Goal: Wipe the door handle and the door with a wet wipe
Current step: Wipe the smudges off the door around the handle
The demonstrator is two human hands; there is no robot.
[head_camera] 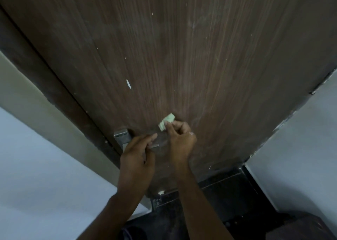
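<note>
Door (182, 57) matt wood-grain (scuffed, flecked); door handle (121, 136) brushed metal; wet wipe (166, 122) soft, crumpled.

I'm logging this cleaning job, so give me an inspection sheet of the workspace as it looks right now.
Surface: brown wood-grain door, white flecks and pale smears.
Job's things: folded greenish wet wipe pressed on the door; metal door handle at the left edge.
Clutter: nothing seen.
Grippers: left hand on the handle's lever; right hand pinching the wipe.
Cables: nothing seen.
Surroundings: pale walls both sides, dark tiled floor below.
</note>
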